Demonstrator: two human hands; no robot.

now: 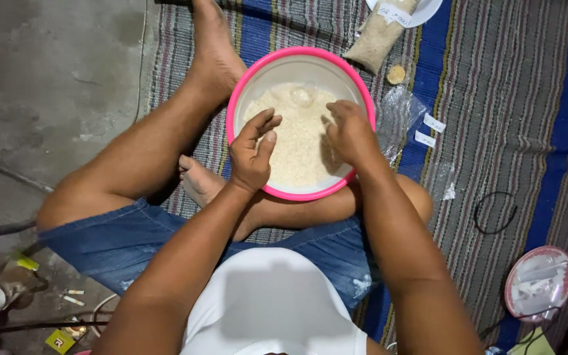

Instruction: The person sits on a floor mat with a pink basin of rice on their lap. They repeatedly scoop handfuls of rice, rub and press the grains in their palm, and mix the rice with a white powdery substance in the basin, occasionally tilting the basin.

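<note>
A round pink bowl (235,112) with a white inside rests on my crossed legs and holds a heap of white rice (297,141). My left hand (252,152) hovers over the bowl's near left rim, fingers curled and apart, holding nothing that I can see. My right hand (348,131) reaches into the bowl from the right, its fingertips down in the rice, palm hidden.
I sit on a striped mat (507,98). A clear bag of rice (377,36) lies on a white plate (428,10) behind the bowl, beside empty plastic bags (399,112). A round pink-rimmed lid (539,283) and a black cord (494,212) lie at the right. Bare concrete floor (47,85) is left.
</note>
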